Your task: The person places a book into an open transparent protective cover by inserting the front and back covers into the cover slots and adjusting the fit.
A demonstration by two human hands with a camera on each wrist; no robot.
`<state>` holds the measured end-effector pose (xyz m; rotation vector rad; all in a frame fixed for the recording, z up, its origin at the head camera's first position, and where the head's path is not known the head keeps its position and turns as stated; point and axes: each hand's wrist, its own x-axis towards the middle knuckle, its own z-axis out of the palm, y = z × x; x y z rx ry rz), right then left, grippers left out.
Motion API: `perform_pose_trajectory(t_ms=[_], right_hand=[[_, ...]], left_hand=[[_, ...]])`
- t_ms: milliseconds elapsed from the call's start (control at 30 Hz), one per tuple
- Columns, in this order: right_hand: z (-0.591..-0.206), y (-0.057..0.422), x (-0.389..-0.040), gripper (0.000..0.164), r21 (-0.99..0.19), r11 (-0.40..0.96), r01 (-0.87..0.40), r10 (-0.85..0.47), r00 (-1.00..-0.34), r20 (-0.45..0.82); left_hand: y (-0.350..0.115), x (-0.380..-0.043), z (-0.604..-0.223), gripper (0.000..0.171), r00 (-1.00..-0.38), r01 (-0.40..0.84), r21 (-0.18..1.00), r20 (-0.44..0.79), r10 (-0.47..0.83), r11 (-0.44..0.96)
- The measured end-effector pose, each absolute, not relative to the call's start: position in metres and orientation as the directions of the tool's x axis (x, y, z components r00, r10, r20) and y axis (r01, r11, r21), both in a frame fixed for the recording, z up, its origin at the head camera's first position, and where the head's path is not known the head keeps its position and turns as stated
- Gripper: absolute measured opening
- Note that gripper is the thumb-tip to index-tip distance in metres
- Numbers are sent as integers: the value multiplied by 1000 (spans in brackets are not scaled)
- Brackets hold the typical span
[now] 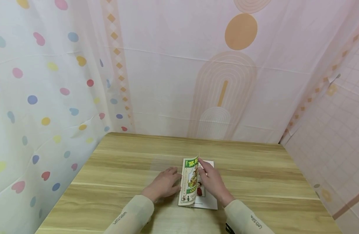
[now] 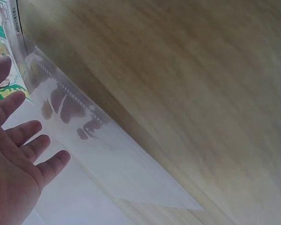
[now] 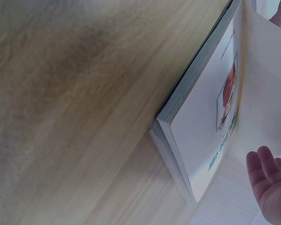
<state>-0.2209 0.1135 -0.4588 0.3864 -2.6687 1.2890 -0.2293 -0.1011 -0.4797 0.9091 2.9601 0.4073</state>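
As I watch over the feed, my left hand (image 1: 163, 183) lies relaxed, palm down, near glossy clear film (image 2: 126, 164) on the wood-grained counter (image 1: 118, 162). Just to its right sits a thick rectangular book (image 1: 207, 203), its pliant cover (image 1: 189, 182) curling up, green and yellow outside. My right hand (image 1: 213, 180) meets that cover with straightened fingers, by a smooth white page (image 3: 192, 131) bearing a framed red picture (image 3: 228, 91).
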Motion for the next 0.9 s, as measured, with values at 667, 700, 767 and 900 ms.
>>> perform_pose_trajectory(t_ms=[667, 700, 767, 900], right_hand=[[-472, 98, -221, 56, -664, 699, -265, -255, -960, 115], [-473, 97, -221, 56, -656, 703, -273, -257, -958, 123], [-474, 95, -221, 56, -647, 710, -278, -252, -958, 135], [-474, 93, -221, 56, -639, 714, -288, -250, -956, 152]], left_hand=[[-104, -233, -484, 49, -840, 535, 259, 59, 539, 804], [-104, -232, -484, 49, -840, 536, 258, 63, 540, 804], [-104, -232, -484, 48, -841, 535, 257, 66, 537, 805], [-106, -231, -483, 47, -843, 533, 256, 70, 534, 807]])
